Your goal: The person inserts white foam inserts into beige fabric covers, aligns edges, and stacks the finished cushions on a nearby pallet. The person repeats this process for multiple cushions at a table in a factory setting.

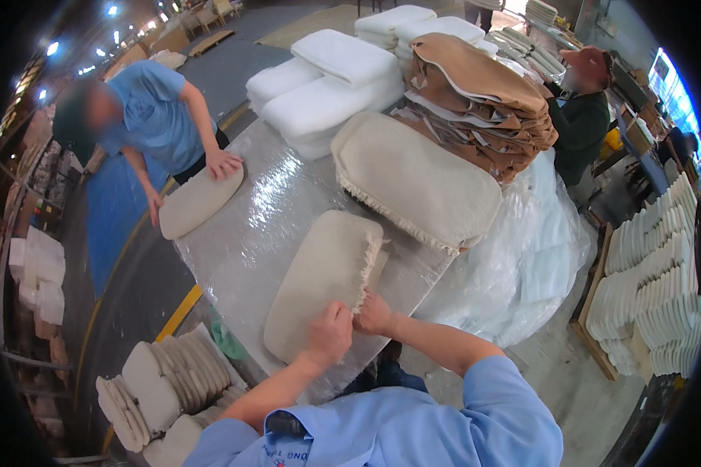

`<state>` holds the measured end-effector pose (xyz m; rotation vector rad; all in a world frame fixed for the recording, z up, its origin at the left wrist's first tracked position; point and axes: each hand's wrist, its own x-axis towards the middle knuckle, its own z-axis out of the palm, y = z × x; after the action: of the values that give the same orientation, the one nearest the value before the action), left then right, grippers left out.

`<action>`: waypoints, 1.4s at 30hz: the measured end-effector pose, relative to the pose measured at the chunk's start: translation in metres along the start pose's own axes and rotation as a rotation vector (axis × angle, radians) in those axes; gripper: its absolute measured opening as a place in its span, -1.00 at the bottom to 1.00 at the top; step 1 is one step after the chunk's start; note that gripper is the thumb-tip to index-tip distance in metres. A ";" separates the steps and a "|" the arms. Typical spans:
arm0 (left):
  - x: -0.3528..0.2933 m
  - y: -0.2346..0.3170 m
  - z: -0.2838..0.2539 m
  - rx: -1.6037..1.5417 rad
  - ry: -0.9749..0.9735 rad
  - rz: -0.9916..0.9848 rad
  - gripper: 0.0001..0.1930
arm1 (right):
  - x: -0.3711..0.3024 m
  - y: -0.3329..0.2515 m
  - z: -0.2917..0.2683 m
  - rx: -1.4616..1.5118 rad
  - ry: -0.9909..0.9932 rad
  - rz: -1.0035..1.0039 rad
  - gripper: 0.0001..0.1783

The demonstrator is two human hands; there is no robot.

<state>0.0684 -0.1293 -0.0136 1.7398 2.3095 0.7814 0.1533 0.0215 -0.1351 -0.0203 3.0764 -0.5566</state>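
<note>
- Shiny film-covered table (269,194) under both hands; I see the beige pad (315,272) just ahead of them.
- Left hand (330,332) and right hand (375,313) look clenched on its frayed edge (366,274).
- My read: uneven pulling could skew it or ravel threads.

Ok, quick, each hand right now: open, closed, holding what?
Left hand: closed, apparently gripping the edge of the near pad.
Right hand: closed, apparently pinching the same edge, beside the left.

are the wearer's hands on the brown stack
No, the left hand and right hand are at the frayed edge of the nearest beige pad.
</note>
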 end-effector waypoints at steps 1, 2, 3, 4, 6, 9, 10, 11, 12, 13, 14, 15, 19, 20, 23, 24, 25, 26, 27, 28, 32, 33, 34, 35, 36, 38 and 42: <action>-0.008 -0.004 0.001 0.008 -0.022 -0.027 -0.92 | 0.011 -0.001 -0.003 0.124 -0.054 0.043 -0.51; -0.004 -0.002 0.002 -0.015 -0.025 0.008 -0.93 | 0.014 0.014 0.006 0.109 0.018 0.039 -0.45; -0.001 0.001 0.003 -0.036 -0.028 0.044 -0.93 | 0.019 0.029 0.013 0.095 0.089 0.033 -0.40; 0.006 0.004 0.007 -0.071 -0.040 0.100 -0.93 | 0.017 0.051 0.022 0.071 0.163 0.053 -0.34; 0.005 0.006 0.011 -0.092 -0.066 0.144 -0.94 | 0.032 0.063 0.025 0.094 0.210 0.079 -0.34; -0.001 0.003 0.019 -0.138 -0.040 0.145 -0.94 | 0.058 0.058 0.019 0.164 0.209 0.106 -0.33; -0.002 0.000 0.019 -0.160 -0.034 0.143 -0.94 | 0.063 0.055 0.018 0.192 0.211 0.121 -0.33; 0.001 -0.004 0.020 -0.216 -0.053 0.113 -0.93 | 0.066 0.055 0.016 0.214 0.218 0.135 -0.33; 0.008 -0.009 0.021 -0.275 -0.073 0.087 -0.92 | 0.066 0.056 0.014 0.230 0.226 0.150 -0.33; 0.016 -0.016 0.021 -0.329 -0.094 0.055 -0.91 | 0.066 0.053 0.013 0.252 0.237 0.156 -0.33; 0.030 -0.025 0.019 -0.319 -0.039 0.075 -0.90 | 0.063 0.054 0.013 0.269 0.250 0.167 -0.33; 0.048 -0.040 0.015 -0.311 0.014 0.097 -0.89 | 0.062 0.054 0.012 0.278 0.255 0.179 -0.33; 0.146 -0.099 0.012 -0.258 0.073 -0.021 -0.77 | 0.044 0.052 0.017 0.329 0.301 0.218 -0.33; 0.162 -0.119 0.018 -0.262 0.154 0.001 -0.72 | 0.046 0.047 0.018 0.346 0.299 0.200 -0.33; 0.200 -0.148 0.029 -0.219 0.053 0.027 -0.64 | 0.044 0.038 0.019 0.392 0.293 0.175 -0.33; 0.202 -0.156 0.033 -0.211 0.003 -0.030 -0.62 | 0.045 0.034 0.019 0.410 0.288 0.162 -0.33; 0.211 -0.155 0.042 -0.219 -0.057 -0.066 -0.61 | 0.040 0.035 0.019 0.414 0.294 0.173 -0.32; 0.216 -0.156 0.049 -0.222 -0.115 -0.106 -0.59 | 0.036 0.034 0.020 0.420 0.297 0.182 -0.32; 0.216 -0.158 0.054 -0.184 -0.111 -0.103 -0.58 | 0.033 0.033 0.021 0.426 0.301 0.186 -0.32; 0.214 -0.158 0.060 -0.153 -0.111 -0.096 -0.57 | 0.030 0.033 0.022 0.431 0.303 0.195 -0.32; 0.214 -0.165 0.069 -0.142 -0.124 -0.097 -0.53 | 0.026 0.030 0.027 0.449 0.312 0.202 -0.32; 0.211 -0.167 0.069 -0.155 -0.123 -0.099 -0.53 | 0.025 0.029 0.028 0.455 0.312 0.208 -0.32; 0.214 -0.166 0.069 -0.172 -0.117 -0.092 -0.53 | 0.025 0.031 0.027 0.452 0.314 0.210 -0.32; 0.216 -0.165 0.070 -0.189 -0.112 -0.085 -0.53 | 0.025 0.032 0.026 0.449 0.316 0.210 -0.32; 0.213 -0.167 0.067 -0.173 -0.111 -0.115 -0.53 | 0.028 0.031 0.027 0.459 0.313 0.206 -0.32; 0.212 -0.168 0.068 -0.175 -0.105 -0.127 -0.53 | 0.034 0.035 0.024 0.457 0.305 0.202 -0.32; 0.220 -0.160 0.072 -0.200 -0.153 -0.094 -0.53 | 0.041 0.045 0.025 0.454 0.300 0.235 -0.31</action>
<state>-0.1079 0.0669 -0.1116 1.5388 2.1169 0.8018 0.1125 0.0540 -0.1747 0.4620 3.0680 -1.3271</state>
